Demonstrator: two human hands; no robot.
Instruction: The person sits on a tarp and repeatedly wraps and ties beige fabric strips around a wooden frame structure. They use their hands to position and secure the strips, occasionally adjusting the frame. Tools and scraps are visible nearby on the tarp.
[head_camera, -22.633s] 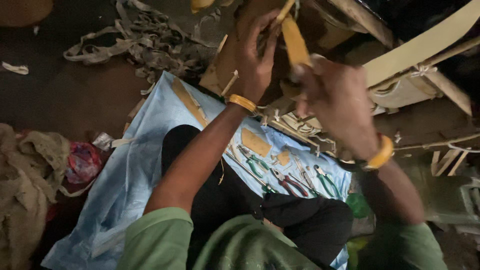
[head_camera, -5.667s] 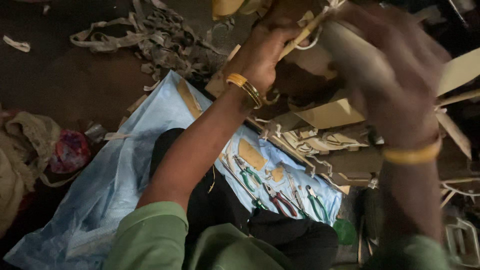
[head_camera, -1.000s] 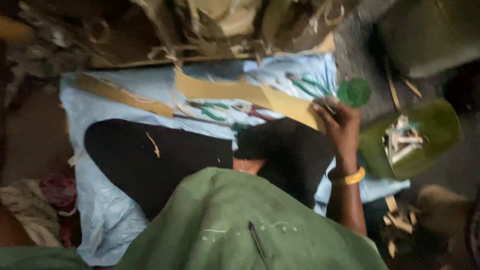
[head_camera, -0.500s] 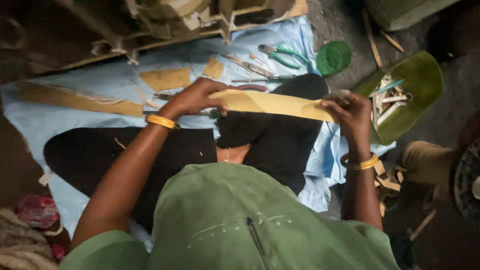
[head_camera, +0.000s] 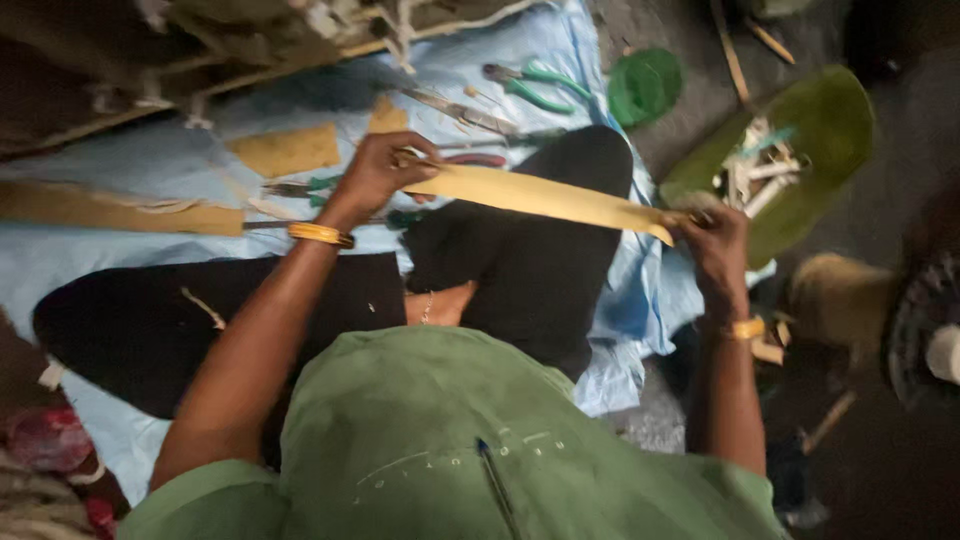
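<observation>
The left hand pinches one end of a long yellow strip; the right hand grips the other, the strip stretched level above the lap. Judged from this, an even pull with both ends level would keep it from twisting. Beyond lie pliers and card pieces on a blue sheet, a green lid, and a green tray of scraps close by the right hand
</observation>
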